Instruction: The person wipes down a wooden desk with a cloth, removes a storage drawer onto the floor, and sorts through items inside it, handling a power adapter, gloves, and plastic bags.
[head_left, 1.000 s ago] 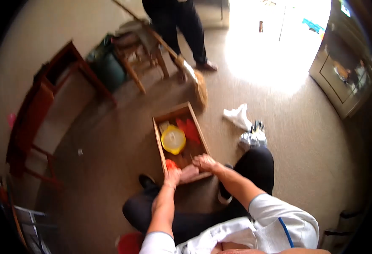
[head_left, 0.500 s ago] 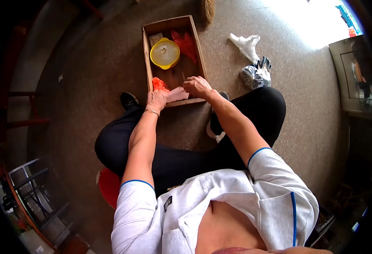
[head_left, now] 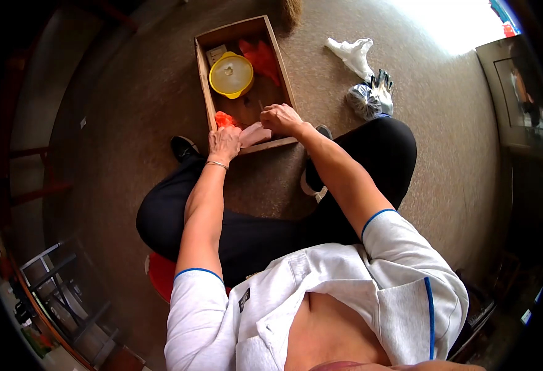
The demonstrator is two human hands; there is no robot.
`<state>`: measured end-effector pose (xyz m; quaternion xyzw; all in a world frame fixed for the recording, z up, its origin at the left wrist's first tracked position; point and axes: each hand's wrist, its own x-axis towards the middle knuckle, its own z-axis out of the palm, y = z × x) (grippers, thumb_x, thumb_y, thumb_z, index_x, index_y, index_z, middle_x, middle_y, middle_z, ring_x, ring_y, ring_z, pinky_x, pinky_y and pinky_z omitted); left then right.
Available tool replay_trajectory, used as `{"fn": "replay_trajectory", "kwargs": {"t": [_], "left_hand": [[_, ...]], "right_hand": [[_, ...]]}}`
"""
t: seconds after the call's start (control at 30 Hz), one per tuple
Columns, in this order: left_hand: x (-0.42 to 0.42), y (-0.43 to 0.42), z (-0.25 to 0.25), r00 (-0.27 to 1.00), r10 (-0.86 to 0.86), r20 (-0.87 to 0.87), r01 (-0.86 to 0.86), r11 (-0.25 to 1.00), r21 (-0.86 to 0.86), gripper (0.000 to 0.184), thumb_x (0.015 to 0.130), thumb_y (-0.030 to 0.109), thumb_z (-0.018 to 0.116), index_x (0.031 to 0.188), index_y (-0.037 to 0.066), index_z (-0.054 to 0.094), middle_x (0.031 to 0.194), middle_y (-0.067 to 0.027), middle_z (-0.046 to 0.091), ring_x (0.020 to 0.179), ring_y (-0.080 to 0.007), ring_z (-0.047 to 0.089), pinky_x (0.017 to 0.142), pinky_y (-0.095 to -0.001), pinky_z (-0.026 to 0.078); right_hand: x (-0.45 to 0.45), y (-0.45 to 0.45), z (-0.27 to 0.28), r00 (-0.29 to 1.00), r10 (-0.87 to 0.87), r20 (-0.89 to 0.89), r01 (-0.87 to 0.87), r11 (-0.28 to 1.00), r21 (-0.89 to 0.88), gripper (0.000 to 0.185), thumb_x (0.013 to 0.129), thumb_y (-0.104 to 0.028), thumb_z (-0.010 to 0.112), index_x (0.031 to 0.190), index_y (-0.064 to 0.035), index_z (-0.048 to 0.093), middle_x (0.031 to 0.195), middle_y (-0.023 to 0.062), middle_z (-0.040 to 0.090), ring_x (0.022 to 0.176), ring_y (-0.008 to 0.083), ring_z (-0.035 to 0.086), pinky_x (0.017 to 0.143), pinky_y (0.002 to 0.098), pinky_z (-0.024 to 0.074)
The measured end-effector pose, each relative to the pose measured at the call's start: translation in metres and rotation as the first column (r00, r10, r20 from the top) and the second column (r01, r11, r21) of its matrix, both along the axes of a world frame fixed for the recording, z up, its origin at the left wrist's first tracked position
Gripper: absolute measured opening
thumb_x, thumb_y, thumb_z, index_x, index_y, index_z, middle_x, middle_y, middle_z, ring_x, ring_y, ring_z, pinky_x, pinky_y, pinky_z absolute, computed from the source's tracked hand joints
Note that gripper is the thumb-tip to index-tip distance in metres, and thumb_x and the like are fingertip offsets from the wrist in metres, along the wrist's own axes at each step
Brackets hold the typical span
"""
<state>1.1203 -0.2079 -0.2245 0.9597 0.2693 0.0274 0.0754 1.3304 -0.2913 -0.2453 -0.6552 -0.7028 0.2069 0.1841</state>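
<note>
A wooden drawer-like box (head_left: 202, 93) lies on the floor between my legs. My left hand (head_left: 224, 143) is closed at its near left corner, on a crumpled orange-red plastic bag (head_left: 224, 120). A pale pink sheet or bag (head_left: 255, 135) stretches from those fingers toward my right hand (head_left: 282, 119). My right hand is curled in a pinch over the near right part of the box; a thin stick-like end shows by its fingertips, too small to name. Farther inside the box stand a yellow-rimmed lidded bowl (head_left: 231, 75) and a red plastic bag (head_left: 260, 60).
On the floor to the right lie a white plastic bag (head_left: 353, 55), a tied bag with dark contents (head_left: 364, 102) and a work glove (head_left: 383, 93). A broom head (head_left: 292, 13) is beyond the box. A cabinet (head_left: 513, 99) stands at right, a metal rack (head_left: 61, 278) at left.
The whole view has shifted slightly, so the box and floor items appear higher and farther left. Both hands keep nearly the same grip and place over the box.
</note>
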Motion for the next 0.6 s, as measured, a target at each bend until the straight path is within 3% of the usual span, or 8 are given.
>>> {"fn": "replay_trajectory", "kwargs": {"t": [0.27, 0.4, 0.5, 0.6], "left_hand": [[0.009, 0.0, -0.007, 0.996, -0.054, -0.075, 0.055, 0.998, 0.011, 0.008, 0.076, 0.014, 0.06, 0.076, 0.009, 0.066, 0.076, -0.0126, 0.064, 0.075, -0.0304, 0.064, 0.064, -0.0413, 0.051], [0.012, -0.003, -0.006, 0.997, -0.056, -0.046, 0.055, 0.998, -0.012, 0.009, 0.076, 0.014, 0.059, 0.075, 0.007, 0.065, 0.076, -0.0133, 0.064, 0.074, -0.0309, 0.064, 0.064, -0.0419, 0.051], [0.015, -0.006, -0.004, 0.991, -0.048, -0.129, 0.046, 0.999, -0.022, 0.014, 0.08, 0.015, 0.056, 0.079, 0.007, 0.068, 0.081, -0.0124, 0.065, 0.081, -0.0278, 0.065, 0.069, -0.0415, 0.05], [0.018, -0.007, 0.002, 0.989, -0.044, -0.142, 0.039, 0.999, -0.034, 0.015, 0.082, 0.018, 0.056, 0.079, 0.008, 0.067, 0.081, -0.0127, 0.065, 0.08, -0.0282, 0.065, 0.068, -0.0415, 0.05]], "right_hand": [[-0.018, 0.004, 0.0, 0.991, 0.097, 0.089, -0.101, 0.994, 0.044, 0.012, 0.074, -0.021, 0.069, 0.081, -0.0136, 0.062, 0.088, 0.001, 0.062, 0.092, 0.0205, 0.06, 0.075, 0.0355, 0.0458], [-0.019, 0.003, 0.004, 0.988, 0.104, 0.117, -0.112, 0.991, 0.067, 0.011, 0.077, -0.022, 0.067, 0.082, -0.0132, 0.062, 0.087, 0.0009, 0.061, 0.092, 0.0206, 0.06, 0.076, 0.0355, 0.0451], [-0.02, 0.004, 0.0, 0.984, 0.125, 0.123, -0.135, 0.987, 0.081, 0.01, 0.079, -0.023, 0.065, 0.083, -0.0134, 0.062, 0.087, 0.0008, 0.061, 0.092, 0.0201, 0.059, 0.076, 0.035, 0.0445], [-0.021, 0.006, 0.001, 0.974, 0.152, 0.169, -0.152, 0.988, -0.017, 0.01, 0.08, -0.021, 0.061, 0.087, -0.0152, 0.063, 0.09, 0.001, 0.062, 0.097, 0.0205, 0.059, 0.078, 0.037, 0.0445]]}}
